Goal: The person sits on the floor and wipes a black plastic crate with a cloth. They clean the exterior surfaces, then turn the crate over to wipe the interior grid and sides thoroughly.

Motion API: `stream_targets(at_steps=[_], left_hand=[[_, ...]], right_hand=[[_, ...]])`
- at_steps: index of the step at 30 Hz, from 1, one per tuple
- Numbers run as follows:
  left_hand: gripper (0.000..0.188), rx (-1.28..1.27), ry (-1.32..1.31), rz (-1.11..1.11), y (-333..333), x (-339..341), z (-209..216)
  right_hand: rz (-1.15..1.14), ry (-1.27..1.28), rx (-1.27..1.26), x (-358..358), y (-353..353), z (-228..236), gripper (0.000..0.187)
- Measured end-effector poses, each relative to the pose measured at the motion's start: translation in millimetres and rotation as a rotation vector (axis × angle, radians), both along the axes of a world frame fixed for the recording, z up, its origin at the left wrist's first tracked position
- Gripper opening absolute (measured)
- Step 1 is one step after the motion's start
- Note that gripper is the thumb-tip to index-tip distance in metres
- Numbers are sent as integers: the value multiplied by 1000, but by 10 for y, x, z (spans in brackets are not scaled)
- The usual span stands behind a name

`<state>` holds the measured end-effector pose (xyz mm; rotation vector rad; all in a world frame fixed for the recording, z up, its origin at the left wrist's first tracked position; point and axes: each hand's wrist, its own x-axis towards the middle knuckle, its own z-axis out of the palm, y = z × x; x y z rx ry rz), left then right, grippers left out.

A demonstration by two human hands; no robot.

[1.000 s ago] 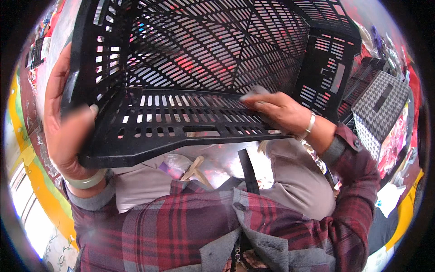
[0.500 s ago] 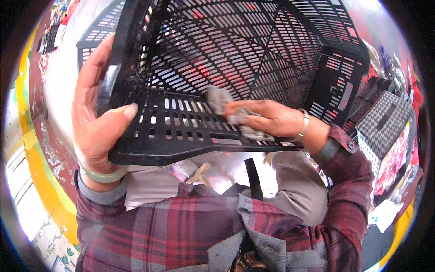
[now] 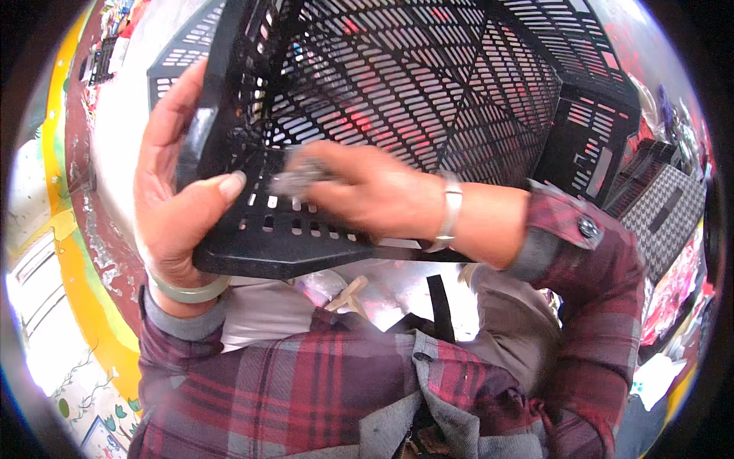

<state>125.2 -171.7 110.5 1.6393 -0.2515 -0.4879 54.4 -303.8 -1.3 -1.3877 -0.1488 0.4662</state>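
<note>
A black slatted plastic crate [image 3: 306, 264] is tilted on its side in front of me, its open top toward me. My left hand [image 3: 177, 183] grips its left corner, with the thumb over the rim and the fingers along the outside. Inside the crate, my right hand [image 3: 367, 187] is closed on a grey cloth [image 3: 294, 176]. The cloth is pressed to the slotted lower wall near the left corner, blurred by motion. Part of that wall is hidden behind the right hand.
A pale slatted crate [image 3: 183, 61] stands behind the black one on the left. At the right sits a box with a houndstooth pattern [image 3: 669, 206], beside crumpled plastic wrappings [image 3: 665, 302]. A yellow painted band [image 3: 92, 306] curves along the left side.
My right hand has slid the cloth leftward along the crate's lower wall, from its middle to near the left corner. The left hand keeps its hold on the rim.
</note>
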Motion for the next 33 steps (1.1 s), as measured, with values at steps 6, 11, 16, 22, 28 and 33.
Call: stream_targets(at_steps=[6, 11, 16, 22, 28, 33], left_hand=[[79, 42, -25, -55, 133, 49, -10], [81, 42, -10, -39, 77, 20, -14], [81, 13, 15, -6, 36, 5, -17], [82, -2, 23, -16, 0, 17, 18], [81, 41, 44, -36, 10, 34, 47], [83, 70, -13, -59, 53, 49, 8]], right_hand=[[123, -247, 119, 18, -95, 193, 48], [233, 134, -176, -362, -837, -651, 41], [-73, -240, -245, -139, -1244, -614, 31], [-693, -538, -399, 614, -1558, -612, 35], [-913, -547, -753, 586, -1447, -1399, 38], [-641, -282, -1092, 620, -832, -1712, 79]])
